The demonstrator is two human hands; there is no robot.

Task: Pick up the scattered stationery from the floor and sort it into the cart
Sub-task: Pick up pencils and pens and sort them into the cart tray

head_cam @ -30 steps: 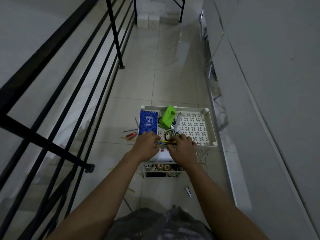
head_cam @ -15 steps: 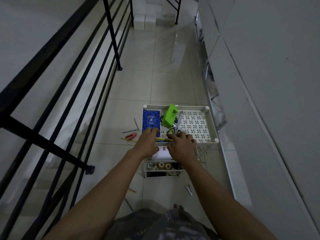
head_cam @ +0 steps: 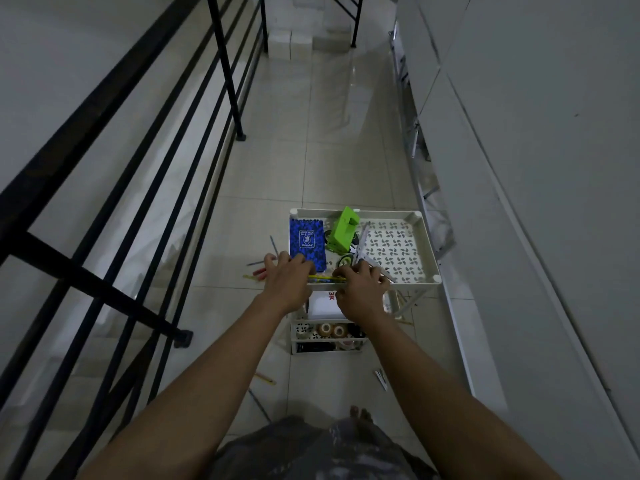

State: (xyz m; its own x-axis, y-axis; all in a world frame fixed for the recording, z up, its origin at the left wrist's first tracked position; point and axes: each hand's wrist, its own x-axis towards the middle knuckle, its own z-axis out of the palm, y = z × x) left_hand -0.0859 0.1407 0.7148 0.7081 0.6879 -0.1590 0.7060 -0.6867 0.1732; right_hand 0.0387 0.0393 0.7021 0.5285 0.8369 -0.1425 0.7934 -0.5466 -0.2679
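Both hands, left hand (head_cam: 285, 282) and right hand (head_cam: 362, 289), grasp a yellow pencil (head_cam: 327, 278) over the cart (head_cam: 427, 244) tray's near edge at frame centre.

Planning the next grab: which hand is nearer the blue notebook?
Left. The left hand overlaps the blue notebook's near edge; the right hand sits further right, by the scissors.

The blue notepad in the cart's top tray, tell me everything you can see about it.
The blue patterned notepad is a small rectangular pad with a spiral binding along its far edge and a pale emblem with print on its cover, too small to read. It lies flat in the left part of the white perforated plastic top tray, close to the tray's left wall, with a bright green plastic device to its right. The left hand covers its near edge.
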